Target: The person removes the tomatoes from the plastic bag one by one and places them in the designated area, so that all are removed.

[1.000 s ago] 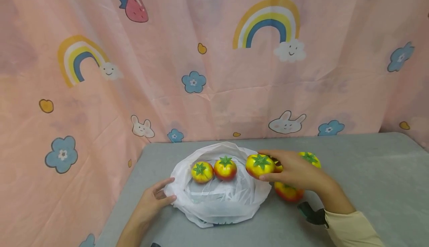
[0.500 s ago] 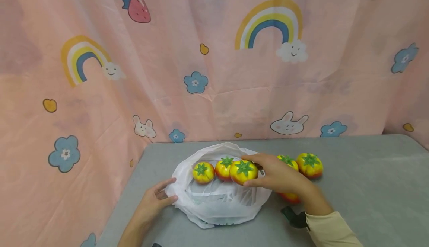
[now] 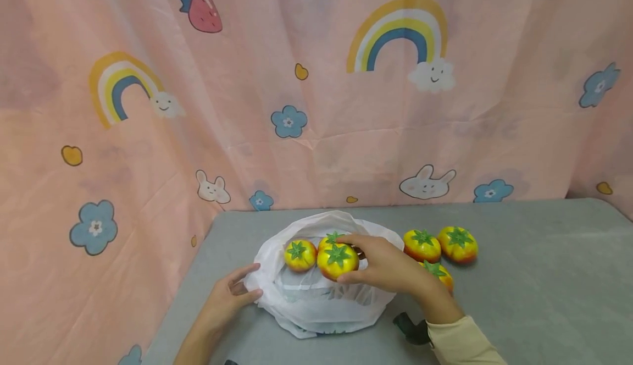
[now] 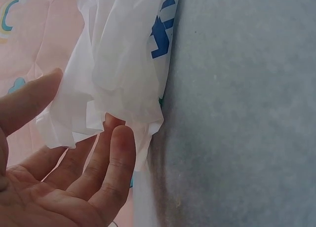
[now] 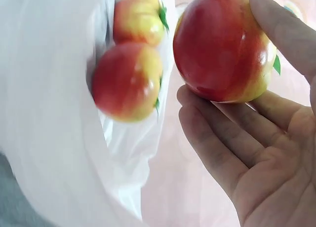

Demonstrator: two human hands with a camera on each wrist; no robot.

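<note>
A white plastic bag (image 3: 336, 313) stands with its mouth spread open on the grey table. My left hand (image 3: 227, 296) holds the bag's left side; in the left wrist view the fingers (image 4: 121, 148) and thumb lie about the thin plastic. Over the bag's opening, my right hand (image 3: 383, 266) grips a yellow-and-red tomato (image 3: 337, 262) with a green leafy top, between thumb and fingers. Inside the bag sit two similar tomatoes, one on the left (image 3: 300, 255) and one (image 3: 328, 241) partly hidden behind the held one. The right wrist view shows the held tomato's red underside (image 5: 217, 47).
Right of the bag, three more tomatoes rest on the table (image 3: 534, 277): one at the back (image 3: 422, 245), one further right (image 3: 459, 244), and one (image 3: 438, 273) partly behind my right forearm. A pink printed curtain (image 3: 326, 167) hangs behind the table.
My right hand has carried the tomato leftward, from the bag's right rim to over its opening. The left hand has stayed at the bag's left side.
</note>
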